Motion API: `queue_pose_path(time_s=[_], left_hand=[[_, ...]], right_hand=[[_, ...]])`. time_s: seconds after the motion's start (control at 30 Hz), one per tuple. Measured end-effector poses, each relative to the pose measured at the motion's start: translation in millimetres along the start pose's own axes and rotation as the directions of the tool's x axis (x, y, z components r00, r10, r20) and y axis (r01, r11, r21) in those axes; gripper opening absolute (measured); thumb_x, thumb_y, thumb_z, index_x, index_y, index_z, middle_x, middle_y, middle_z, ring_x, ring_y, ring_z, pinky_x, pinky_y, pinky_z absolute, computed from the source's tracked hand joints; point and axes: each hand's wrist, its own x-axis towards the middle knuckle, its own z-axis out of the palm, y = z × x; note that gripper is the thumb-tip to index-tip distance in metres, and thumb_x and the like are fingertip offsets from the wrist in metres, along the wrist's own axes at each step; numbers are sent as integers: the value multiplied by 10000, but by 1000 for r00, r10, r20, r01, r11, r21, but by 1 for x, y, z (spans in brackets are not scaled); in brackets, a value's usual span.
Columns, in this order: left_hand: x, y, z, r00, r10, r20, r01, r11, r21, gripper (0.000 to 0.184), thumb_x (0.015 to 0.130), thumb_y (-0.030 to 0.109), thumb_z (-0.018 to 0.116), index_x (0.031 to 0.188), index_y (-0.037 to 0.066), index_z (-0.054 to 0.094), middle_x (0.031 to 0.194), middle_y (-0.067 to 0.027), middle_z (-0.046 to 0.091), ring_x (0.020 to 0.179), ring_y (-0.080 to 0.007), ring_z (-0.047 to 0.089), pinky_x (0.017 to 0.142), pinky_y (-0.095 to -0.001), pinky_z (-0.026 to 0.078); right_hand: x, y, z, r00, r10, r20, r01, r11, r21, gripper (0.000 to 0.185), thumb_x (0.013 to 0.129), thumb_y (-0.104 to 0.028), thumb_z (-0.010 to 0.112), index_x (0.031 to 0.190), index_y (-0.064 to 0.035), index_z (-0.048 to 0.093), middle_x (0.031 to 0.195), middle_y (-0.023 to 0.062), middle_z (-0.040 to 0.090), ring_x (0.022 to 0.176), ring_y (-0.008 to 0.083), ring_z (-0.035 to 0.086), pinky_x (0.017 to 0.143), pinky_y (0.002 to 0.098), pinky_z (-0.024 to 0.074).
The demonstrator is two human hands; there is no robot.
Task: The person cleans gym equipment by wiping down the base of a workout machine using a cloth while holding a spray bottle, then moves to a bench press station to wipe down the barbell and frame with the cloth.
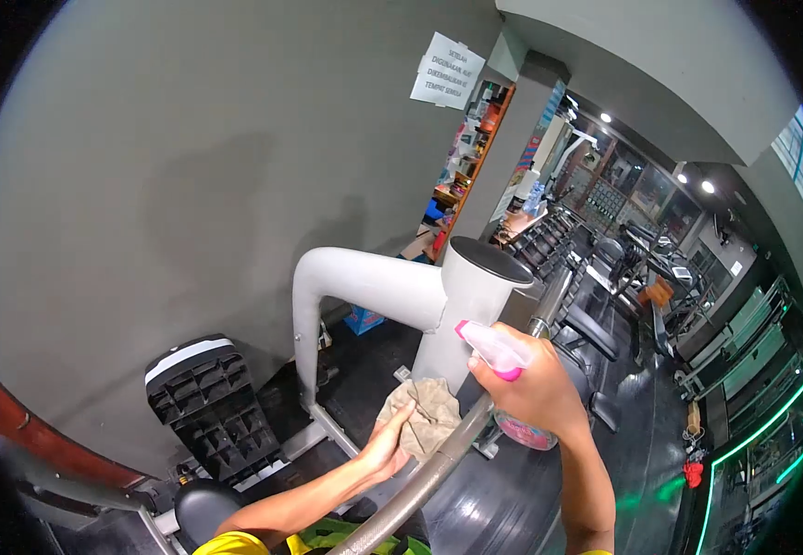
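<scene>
Head cam looked fwd & down, tilted, w/ L hand & R hand near, wall left, floor right.

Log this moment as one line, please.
left hand: holds cloth | right hand: holds spray bottle | nearby: metal bar, white frame

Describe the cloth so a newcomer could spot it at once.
Find the thick pale post with the black cap, near the middle. The cloth is by its lower part, in the left hand. Crumpled and beige, it differs from the pink-trimmed spray bottle in the right hand.
</scene>
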Motion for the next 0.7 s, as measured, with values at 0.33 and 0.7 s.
queue_pose_path(time_s=[0.33, 0.7], left_hand=[[-4, 4, 2, 993, -82, 88, 88, 993, -72, 401, 954, 191, 482, 1320, 36, 425, 1303, -127, 520, 1172, -246, 534, 1020, -388, 418], [-1, 10, -6, 988, -149, 32, 150, 987, -64, 438, 944, 286, 484, 1305, 41, 448, 1303, -129, 525, 1185, -266, 520, 1051, -428, 366]], right_hand=[[42, -11, 14, 991, 32, 130, -26, 999, -47, 242, 813, -184, 628, 943, 15, 587, 720, 237, 604, 717, 409, 610, 648, 417, 465], [76, 14, 46, 982, -4, 189, 12, 999, -42, 296, 816, -226, 626, 981, 18, 586, 774, 270, 620, 774, 424, 627, 683, 431, 476]])
